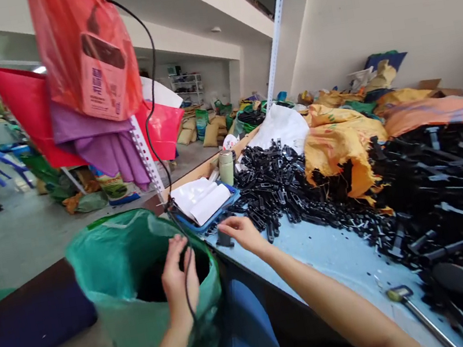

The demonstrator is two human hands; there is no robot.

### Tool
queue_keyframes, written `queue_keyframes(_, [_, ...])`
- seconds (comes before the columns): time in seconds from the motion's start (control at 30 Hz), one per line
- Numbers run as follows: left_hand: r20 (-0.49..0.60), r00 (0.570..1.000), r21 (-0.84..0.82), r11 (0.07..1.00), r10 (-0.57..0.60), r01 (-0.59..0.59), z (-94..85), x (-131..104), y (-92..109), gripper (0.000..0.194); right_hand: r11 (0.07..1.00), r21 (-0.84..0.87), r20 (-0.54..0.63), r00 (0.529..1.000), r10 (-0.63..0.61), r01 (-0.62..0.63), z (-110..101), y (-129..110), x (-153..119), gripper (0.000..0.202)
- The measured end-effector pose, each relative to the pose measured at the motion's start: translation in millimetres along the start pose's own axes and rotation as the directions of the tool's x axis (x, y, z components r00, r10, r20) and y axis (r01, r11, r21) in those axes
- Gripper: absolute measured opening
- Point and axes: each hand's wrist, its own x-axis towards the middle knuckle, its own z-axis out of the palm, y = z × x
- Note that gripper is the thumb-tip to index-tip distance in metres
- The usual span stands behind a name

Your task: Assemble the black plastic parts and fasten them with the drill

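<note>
My left hand (180, 278) is over the mouth of a large green plastic bag (117, 315), with fingers half curled and apart. A black cable (188, 297) runs down across its fingers; I see nothing gripped. Over the near left end of the blue tabletop (314, 254), my right hand (243, 233) has its thumb and fingertips pinched at a small black plastic part (225, 239). Dark contents (152, 283) show inside the bag, too shadowed to name. Beyond the right hand lies a heap of black plastic parts (276, 181).
A blue tray (208, 224) with papers and a green flask (226, 167) stand behind my right hand. A red bag (85, 56) hangs from a perforated post (146, 157). A yellow sack (336, 139) lies on the heap. A metal-handled tool (420, 313) lies front right.
</note>
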Motion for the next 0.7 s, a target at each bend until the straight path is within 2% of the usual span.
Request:
queue_keyframes(0.03, [0.111,0.990,0.013,0.996,0.087,-0.089,19.2,-18,-1,0.025,0.997,-0.072,-0.059,0.998,0.006,-0.010,-23,10,-15,0.037])
queue_keyframes(0.07, [0.240,0.959,0.027,0.987,0.148,-0.159,40.0,-34,-3,0.021,0.988,-0.146,-0.108,0.993,0.037,-0.053,-45,21,-29,0.036])
queue_keyframes(0.1, [0.393,0.900,0.060,0.972,0.187,-0.228,62.2,-45,-5,0.018,0.971,-0.211,-0.151,0.986,0.076,-0.107,-66,32,-44,0.036])
queue_keyframes(0.13, [0.495,0.851,0.124,0.955,0.177,-0.270,85.5,-51,-8,0.017,0.950,-0.266,-0.184,0.976,0.114,-0.161,-85,44,-57,0.035])
queue_keyframes(0.17, [0.550,0.827,0.226,0.933,0.116,-0.281,109.6,-50,-12,0.020,0.928,-0.307,-0.211,0.966,0.148,-0.209,-103,54,-70,0.034])
queue_keyframes(0.2, [0.537,0.844,0.368,0.896,0.013,-0.248,133.9,-45,-16,0.024,0.909,-0.335,-0.236,0.956,0.173,-0.247,-119,64,-82,0.033])
queue_keyframes(0.23, [0.445,0.887,0.542,0.825,-0.122,-0.158,157.6,-35,-22,0.027,0.894,-0.352,-0.260,0.947,0.191,-0.277,-134,73,-92,0.032])
queue_keyframes(0.3, [0.369,0.903,0.641,0.764,-0.221,-0.075,199.9,-8,-35,0.033,0.864,-0.383,-0.300,0.929,0.218,-0.326,-161,86,-109,0.030])
queue_keyframes(0.37, [0.329,0.896,0.697,0.717,-0.298,-0.017,230.7,17,-49,0.035,0.827,-0.425,-0.338,0.912,0.232,-0.368,-188,95,-117,0.028])
queue_keyframes(0.47, [0.305,0.881,0.751,0.661,-0.362,0.012,251.0,37,-71,0.032,0.756,-0.492,-0.414,0.880,0.234,-0.432,-230,109,-112,0.024])
queue_keyframes(0.57, [0.321,0.879,0.782,0.622,-0.353,-0.037,250.7,36,-89,0.029,0.663,-0.537,-0.527,0.821,0.219,-0.522,-272,123,-84,0.023])
queue_keyframes(0.7, [0.388,0.881,0.796,0.580,-0.271,-0.172,245.9,24,-99,0.030,0.519,-0.521,-0.684,0.695,0.220,-0.678,-319,144,-33,0.031])
